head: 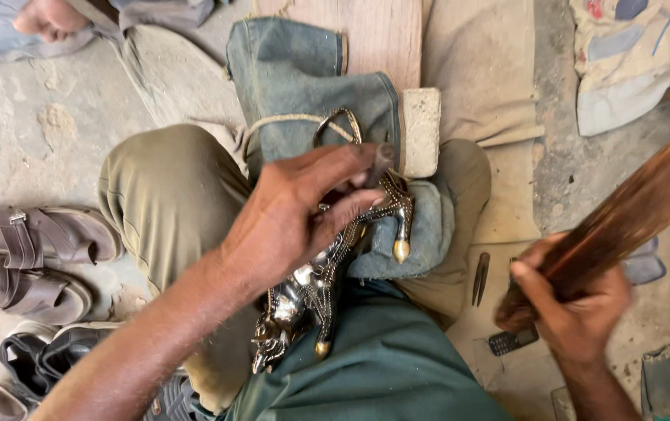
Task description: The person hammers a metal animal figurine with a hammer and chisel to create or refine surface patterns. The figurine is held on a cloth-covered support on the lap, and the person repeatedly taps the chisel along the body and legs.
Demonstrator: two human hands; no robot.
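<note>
A shiny metal animal figurine (313, 292) with brass-tipped legs lies across my lap on folded grey-blue cloth (304, 86). My left hand (296, 210) presses down on its body, with the fingers curled around a thin dark tool whose tip points up near the figurine's hind legs. Out to the right, my right hand (577, 308) is closed around the handle of a long brown wooden mallet (631, 210). The mallet is raised and blurred, its far end reaching the frame's right edge.
Brown sandals (31, 261) and dark shoes (42, 359) lie at the left on the concrete floor. A pale stone block (421, 131) rests beside the cloth. A small metal punch (481, 277) and a dark phone (513, 341) lie by my right knee. Another person's foot (50, 17) shows at top left.
</note>
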